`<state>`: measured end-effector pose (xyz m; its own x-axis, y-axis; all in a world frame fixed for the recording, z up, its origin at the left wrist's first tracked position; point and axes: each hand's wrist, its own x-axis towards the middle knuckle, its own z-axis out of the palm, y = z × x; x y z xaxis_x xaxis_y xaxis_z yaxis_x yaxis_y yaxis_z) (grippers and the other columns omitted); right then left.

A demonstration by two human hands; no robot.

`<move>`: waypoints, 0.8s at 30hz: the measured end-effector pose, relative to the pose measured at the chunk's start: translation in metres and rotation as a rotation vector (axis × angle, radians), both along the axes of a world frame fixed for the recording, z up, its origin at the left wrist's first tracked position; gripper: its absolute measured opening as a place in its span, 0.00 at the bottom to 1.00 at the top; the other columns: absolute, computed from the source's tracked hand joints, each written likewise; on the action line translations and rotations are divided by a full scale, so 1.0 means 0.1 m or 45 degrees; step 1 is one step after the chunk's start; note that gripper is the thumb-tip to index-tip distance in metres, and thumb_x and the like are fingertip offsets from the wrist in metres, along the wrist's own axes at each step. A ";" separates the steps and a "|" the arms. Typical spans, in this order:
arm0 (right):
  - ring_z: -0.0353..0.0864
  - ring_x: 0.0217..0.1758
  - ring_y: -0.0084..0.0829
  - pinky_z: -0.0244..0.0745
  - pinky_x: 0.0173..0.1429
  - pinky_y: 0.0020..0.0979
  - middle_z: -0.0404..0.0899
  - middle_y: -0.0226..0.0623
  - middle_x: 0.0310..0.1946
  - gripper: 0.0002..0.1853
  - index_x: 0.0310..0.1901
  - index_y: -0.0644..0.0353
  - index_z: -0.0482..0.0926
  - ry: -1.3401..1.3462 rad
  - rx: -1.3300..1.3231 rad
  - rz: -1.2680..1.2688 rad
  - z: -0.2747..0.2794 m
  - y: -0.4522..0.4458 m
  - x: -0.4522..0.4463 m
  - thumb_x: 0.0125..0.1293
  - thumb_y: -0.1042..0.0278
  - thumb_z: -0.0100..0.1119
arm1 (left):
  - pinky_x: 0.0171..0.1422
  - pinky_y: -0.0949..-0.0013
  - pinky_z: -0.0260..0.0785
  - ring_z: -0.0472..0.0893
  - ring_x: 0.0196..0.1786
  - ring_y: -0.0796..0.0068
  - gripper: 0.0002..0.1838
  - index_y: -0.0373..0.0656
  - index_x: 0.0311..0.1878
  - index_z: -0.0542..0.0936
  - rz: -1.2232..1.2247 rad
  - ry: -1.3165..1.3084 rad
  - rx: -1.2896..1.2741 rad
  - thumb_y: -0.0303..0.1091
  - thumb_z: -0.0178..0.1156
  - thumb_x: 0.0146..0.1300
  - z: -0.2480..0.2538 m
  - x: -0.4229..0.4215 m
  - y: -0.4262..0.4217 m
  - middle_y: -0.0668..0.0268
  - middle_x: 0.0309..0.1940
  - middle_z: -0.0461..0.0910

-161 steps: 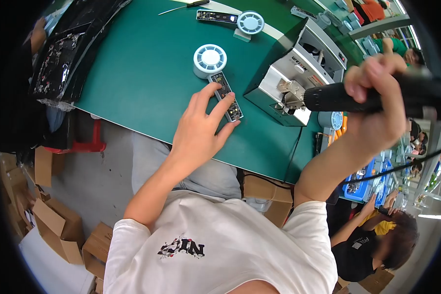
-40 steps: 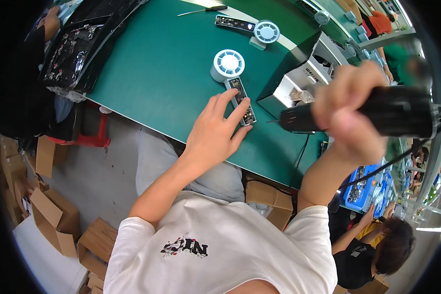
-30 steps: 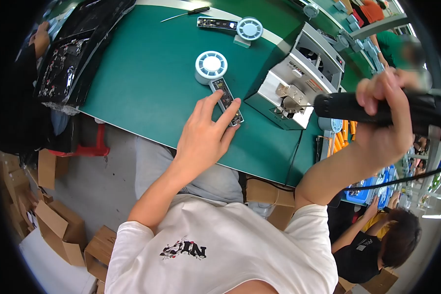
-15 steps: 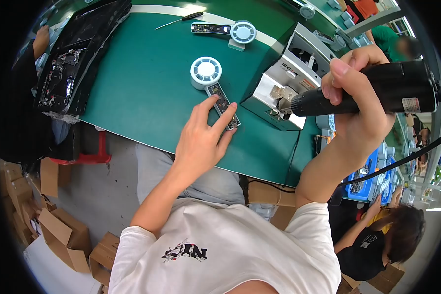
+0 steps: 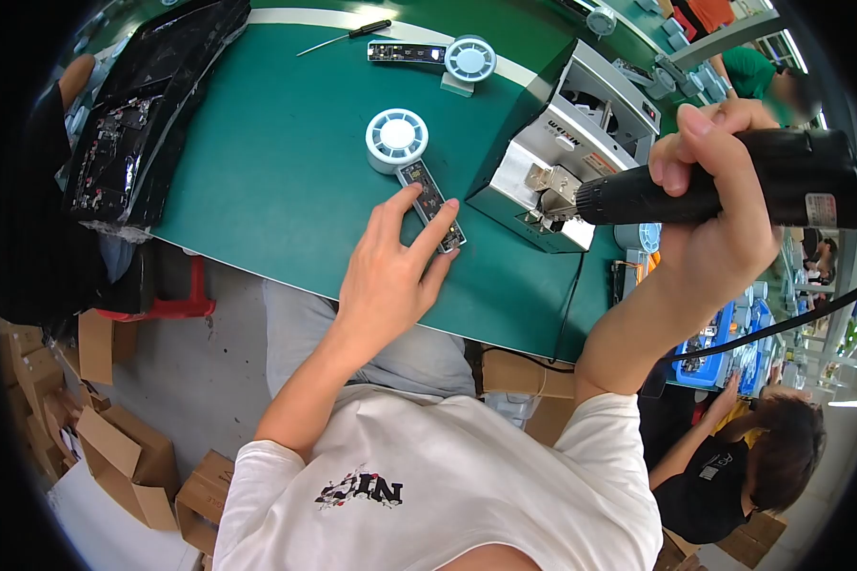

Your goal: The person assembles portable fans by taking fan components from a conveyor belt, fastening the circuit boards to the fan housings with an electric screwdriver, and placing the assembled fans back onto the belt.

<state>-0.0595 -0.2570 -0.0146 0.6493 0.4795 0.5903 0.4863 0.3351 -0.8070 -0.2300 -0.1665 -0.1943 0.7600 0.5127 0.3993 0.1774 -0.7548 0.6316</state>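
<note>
My left hand (image 5: pixel 388 259) rests on the table with its fingers closed on the handle of a small white handheld fan (image 5: pixel 397 140). The handle lies open-faced, showing a narrow circuit board (image 5: pixel 428 193); the round fan head points away from me. My right hand (image 5: pixel 719 181) is wrapped around a black electric screwdriver (image 5: pixel 628 197), held nearly level. Its nose is at the front opening of a metal screw feeder (image 5: pixel 549 152) marked WEIXIN. Whether the bit touches a screw there is hidden.
Behind lie a second open fan (image 5: pixel 470 60) and a loose screwdriver (image 5: pixel 345 37). A black plastic-lined tray (image 5: pixel 114 143) of circuit boards stands on the left. The driver's cable (image 5: pixel 781 327) hangs at right. A co-worker (image 5: pixel 733 466) sits lower right beside blue bins (image 5: pixel 700 352).
My right hand and the electric screwdriver have shifted a little to the right, with the nose still at the feeder. My left hand keeps its place on the fan.
</note>
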 end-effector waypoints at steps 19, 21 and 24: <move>0.69 0.21 0.28 0.66 0.29 0.32 0.74 0.41 0.29 0.05 0.35 0.69 0.78 -0.215 0.070 0.074 -0.01 0.44 -0.48 0.59 0.78 0.62 | 0.52 0.57 0.77 0.80 0.52 0.49 0.26 0.48 0.59 0.81 -0.035 -0.118 0.116 0.33 0.73 0.55 -0.07 -0.03 0.02 0.45 0.59 0.73; 0.71 0.22 0.30 0.67 0.30 0.32 0.74 0.40 0.31 0.03 0.32 0.71 0.81 0.020 0.044 0.184 -0.03 0.61 -0.55 0.57 0.80 0.65 | 0.50 0.58 0.77 0.80 0.50 0.51 0.25 0.48 0.59 0.81 -0.027 -0.139 0.119 0.32 0.71 0.56 -0.09 -0.05 0.04 0.46 0.59 0.74; 0.73 0.22 0.31 0.69 0.30 0.33 0.75 0.38 0.31 0.03 0.30 0.71 0.82 0.090 0.056 0.186 -0.14 0.80 -0.62 0.56 0.81 0.67 | 0.49 0.57 0.77 0.80 0.47 0.53 0.25 0.47 0.59 0.81 -0.036 -0.155 0.108 0.31 0.70 0.57 -0.10 -0.05 0.06 0.46 0.59 0.74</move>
<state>-0.1210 -0.1774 -0.0289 0.6150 0.5467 0.5682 0.3726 0.4336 -0.8205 -0.2348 -0.1608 -0.2040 0.7171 0.4520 0.5306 0.0810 -0.8100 0.5808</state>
